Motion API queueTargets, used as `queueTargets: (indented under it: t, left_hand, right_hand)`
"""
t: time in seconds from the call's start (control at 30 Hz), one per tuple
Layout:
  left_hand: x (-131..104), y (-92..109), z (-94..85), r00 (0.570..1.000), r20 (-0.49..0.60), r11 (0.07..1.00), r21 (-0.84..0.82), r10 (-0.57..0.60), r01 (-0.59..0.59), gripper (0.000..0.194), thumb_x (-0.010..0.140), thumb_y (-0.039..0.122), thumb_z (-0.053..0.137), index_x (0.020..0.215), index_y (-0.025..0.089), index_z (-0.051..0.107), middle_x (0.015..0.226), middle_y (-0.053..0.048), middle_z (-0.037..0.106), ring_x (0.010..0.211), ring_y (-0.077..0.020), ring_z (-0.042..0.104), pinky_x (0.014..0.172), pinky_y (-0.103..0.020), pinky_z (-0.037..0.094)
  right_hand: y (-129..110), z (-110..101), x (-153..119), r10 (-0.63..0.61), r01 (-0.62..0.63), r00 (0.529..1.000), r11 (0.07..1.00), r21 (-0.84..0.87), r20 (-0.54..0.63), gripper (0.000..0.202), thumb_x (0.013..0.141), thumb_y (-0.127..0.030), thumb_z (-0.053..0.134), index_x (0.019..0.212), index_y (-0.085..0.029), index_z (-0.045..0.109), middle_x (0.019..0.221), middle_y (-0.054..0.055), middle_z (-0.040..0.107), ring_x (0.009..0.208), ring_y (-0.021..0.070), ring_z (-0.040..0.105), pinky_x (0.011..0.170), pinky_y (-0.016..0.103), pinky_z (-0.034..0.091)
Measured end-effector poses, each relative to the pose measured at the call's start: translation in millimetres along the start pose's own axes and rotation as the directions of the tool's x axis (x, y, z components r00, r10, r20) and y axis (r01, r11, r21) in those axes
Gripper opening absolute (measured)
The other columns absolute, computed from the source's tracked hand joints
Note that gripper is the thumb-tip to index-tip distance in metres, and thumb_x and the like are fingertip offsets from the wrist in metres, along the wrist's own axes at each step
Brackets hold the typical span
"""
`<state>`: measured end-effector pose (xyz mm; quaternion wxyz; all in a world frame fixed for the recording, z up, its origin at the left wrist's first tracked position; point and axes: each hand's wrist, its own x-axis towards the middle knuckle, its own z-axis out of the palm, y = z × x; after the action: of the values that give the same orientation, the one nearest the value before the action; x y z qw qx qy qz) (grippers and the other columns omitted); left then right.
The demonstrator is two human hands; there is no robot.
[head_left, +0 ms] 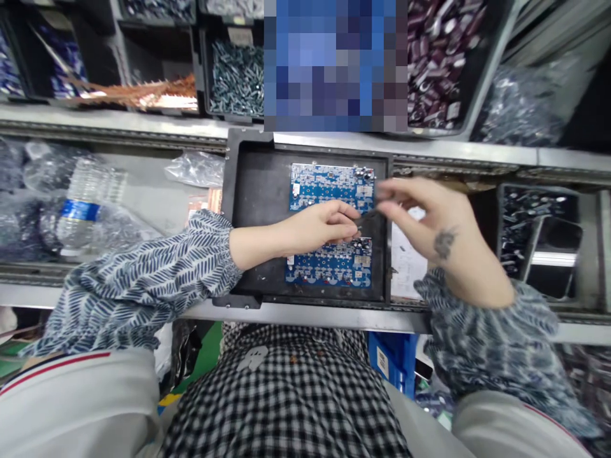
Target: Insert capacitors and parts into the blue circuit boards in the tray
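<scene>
Two blue circuit boards lie in a black tray (pixel 258 254): the upper board (pixel 329 184) and the lower board (pixel 329 270), one above the other in view. My left hand (pixel 329 222) reaches across the gap between them, palm down, fingers curled together and covering part of both boards. At its fingertips is a small dark thing (pixel 367 216), too blurred to name. My right hand (pixel 424 210) is just right of it, over the tray's right edge, thumb and fingers drawn in like a pinch. Its fingertips are smeared by motion.
Bins of small metal parts (pixel 236 76) and purple parts (pixel 439 57) line the shelf behind. A plastic bottle (pixel 81 207) and clear bags are at left. To the right are a paper sheet (pixel 408 261), a parts bin (pixel 529 203) and a phone-like slab (pixel 554 257).
</scene>
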<state>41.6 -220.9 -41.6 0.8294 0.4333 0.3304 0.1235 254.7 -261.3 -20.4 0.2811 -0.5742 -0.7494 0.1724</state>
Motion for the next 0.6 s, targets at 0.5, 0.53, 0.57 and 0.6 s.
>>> queueTargets:
  t: [0.5,0.53,0.57,0.6]
  left_hand:
    - [-47.9,91.6,-134.2,0.581,-0.505,0.240,0.848,0.638,0.473,0.026,0.103,0.033,0.053,0.119,0.013,0.058,0.125,-0.012,0.061,0.112,-0.0253,0.049,0.106,-0.047,0.038]
    - [-54.8,102.8,-167.1,0.495,-0.576,0.200,0.759,0.650,0.620,0.033,0.103,0.038,0.056,0.121,0.011,0.058,0.126,-0.013,0.060,0.112,-0.0260,0.048,0.107,-0.048,0.037]
    - [-60.8,110.9,-198.1,0.474,-0.635,0.156,0.682,0.610,0.714,0.037,0.101,0.040,0.060,0.123,0.010,0.058,0.126,-0.011,0.061,0.110,-0.0253,0.047,0.108,-0.048,0.036]
    - [-65.9,116.0,-225.6,0.452,-0.667,0.154,0.645,0.593,0.749,0.035,0.097,0.035,0.067,0.120,0.010,0.061,0.122,-0.010,0.063,0.108,-0.0246,0.047,0.109,-0.048,0.035]
  right_hand:
    - [-25.3,-13.1,-66.8,0.244,-0.228,0.959,0.966,0.118,-0.144,0.006,0.082,-0.029,0.075,0.082,-0.035,0.075,0.086,0.003,0.076,0.078,0.0256,0.071,0.065,0.041,0.057]
    - [-22.1,-13.7,-72.4,0.264,-0.247,0.952,0.961,0.121,-0.155,0.007,0.081,-0.029,0.075,0.082,-0.036,0.075,0.086,0.004,0.076,0.077,0.0267,0.071,0.062,0.042,0.055]
    - [-18.3,-12.7,-77.0,0.263,-0.246,0.953,0.961,0.124,-0.148,0.007,0.080,-0.029,0.076,0.082,-0.036,0.075,0.085,0.005,0.075,0.076,0.0274,0.070,0.060,0.043,0.054]
    - [-14.4,-10.3,-80.6,0.248,-0.231,0.959,0.965,0.125,-0.136,0.008,0.079,-0.029,0.076,0.081,-0.036,0.074,0.084,0.004,0.075,0.074,0.0276,0.070,0.060,0.044,0.054]
